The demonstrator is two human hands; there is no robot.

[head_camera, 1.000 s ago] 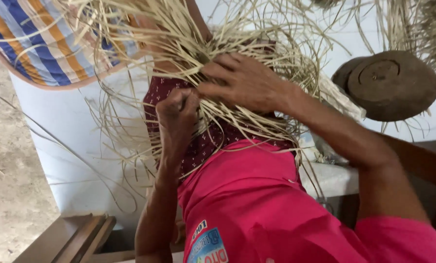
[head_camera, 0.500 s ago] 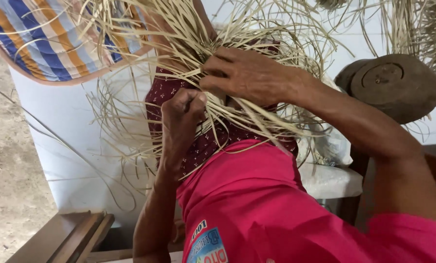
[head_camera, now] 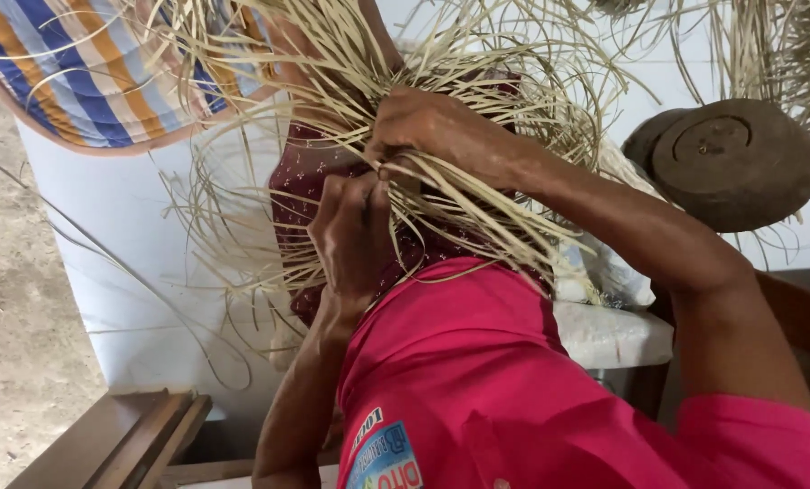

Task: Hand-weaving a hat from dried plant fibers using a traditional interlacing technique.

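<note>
Straw filled most of what I saw: a tangle of pale dry strips spread out over the person's lap. The left hand was curled shut, its fingertips pinched on a few strips right where they met the right hand. The right hand lay just above it, touching it, fingers bent down and clamped over a bunch of the same strips, so the loose ends fanned out past its knuckles on every side. Under both hands I could make out a dark red patterned cloth, and below the left wrist a bright pink shirt took up the lower part of the view. Beyond the right forearm, well apart from the hand, sat a round dark brown wooden disc with more straw hanging beside it. Off past the left hand, up and away, was a striped cloth in blue, orange and white. Near the left elbow I saw the edge of a wooden frame, and further out a bare dirt floor.
</note>
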